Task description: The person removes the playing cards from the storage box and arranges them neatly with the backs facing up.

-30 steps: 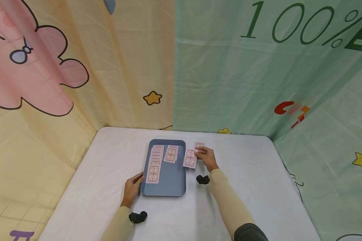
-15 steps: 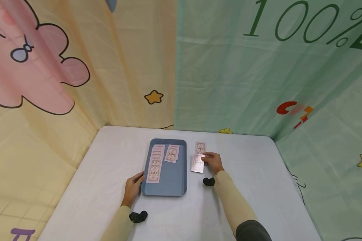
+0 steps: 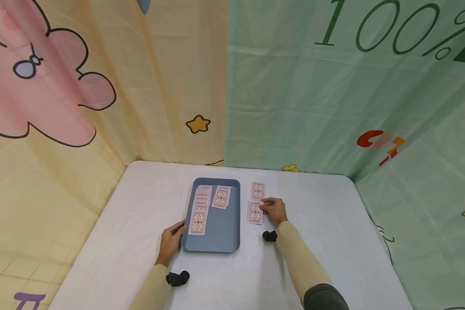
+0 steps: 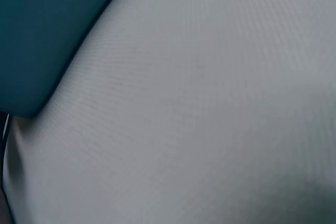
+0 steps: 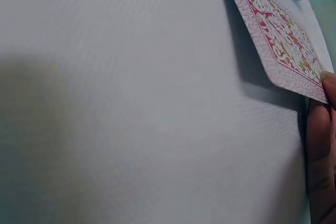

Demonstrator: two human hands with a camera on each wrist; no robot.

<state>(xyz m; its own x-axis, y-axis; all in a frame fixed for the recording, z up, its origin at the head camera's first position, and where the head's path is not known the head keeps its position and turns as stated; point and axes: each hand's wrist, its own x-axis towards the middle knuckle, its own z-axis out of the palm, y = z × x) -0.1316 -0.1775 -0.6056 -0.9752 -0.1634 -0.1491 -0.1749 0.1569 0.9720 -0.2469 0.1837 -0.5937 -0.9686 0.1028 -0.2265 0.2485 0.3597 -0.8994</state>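
Note:
My right hand (image 3: 273,210) pinches a face-down playing card (image 3: 255,212) by its right edge, low over the white table just right of the blue tray (image 3: 224,234). The right wrist view shows that card (image 5: 278,40) slightly raised, a fingertip (image 5: 320,145) at its corner. Another face-down card (image 3: 257,190) lies on the table just beyond it. My left hand (image 3: 171,241) holds the tray's near-left corner. In the tray lie a fanned column of cards (image 3: 199,209) and a small stack of cards (image 3: 221,197). The left wrist view shows only the tray's corner (image 4: 42,40) and tablecloth.
The white tablecloth (image 3: 325,241) covers the table, with open surface to the right and front. Printed curtains, yellow on the left (image 3: 100,107) and green on the right (image 3: 333,107), close off the table's back and sides.
My right hand has carried the card from beside the tray's right rim rightward and down, to a spot just in front of the lone card on the table. The left hand stayed put.

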